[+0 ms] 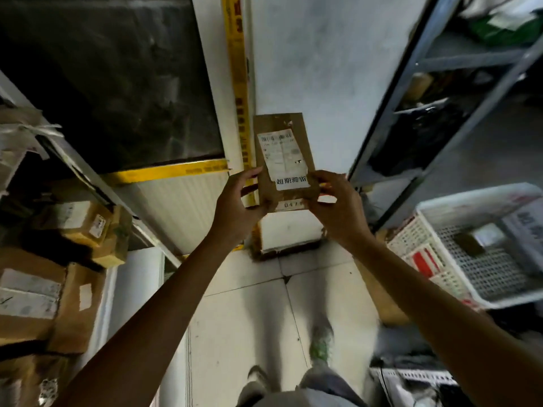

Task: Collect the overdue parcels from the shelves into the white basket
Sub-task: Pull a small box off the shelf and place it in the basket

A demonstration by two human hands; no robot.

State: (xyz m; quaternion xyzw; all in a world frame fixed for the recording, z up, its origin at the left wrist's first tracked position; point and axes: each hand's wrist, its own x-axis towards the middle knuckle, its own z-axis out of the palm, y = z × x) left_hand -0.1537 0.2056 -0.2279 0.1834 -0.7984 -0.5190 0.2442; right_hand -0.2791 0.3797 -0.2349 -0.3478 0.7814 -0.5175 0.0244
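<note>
Fingers of your left hand (238, 204) and right hand (338, 210) pinched the brown parcel's (283, 160) lower corners, holding it upright; the white basket (482, 248) sat at your right.

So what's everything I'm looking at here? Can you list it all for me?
parcel: one, brown with white labels, held up in the middle
white basket: one, white, low on the right
items in the basket: a few, dark and pale, too blurred to name
boxes: several, brown with white labels, stacked on the left
shelves: two, grey metal, left and right
tape: strips, yellow, on the wall behind the parcel
floor: pale tiles, below
shoes: two, pale and greenish, bottom centre
left hand: one, grips the parcel's left edge
right hand: one, grips the parcel's right edge
</note>
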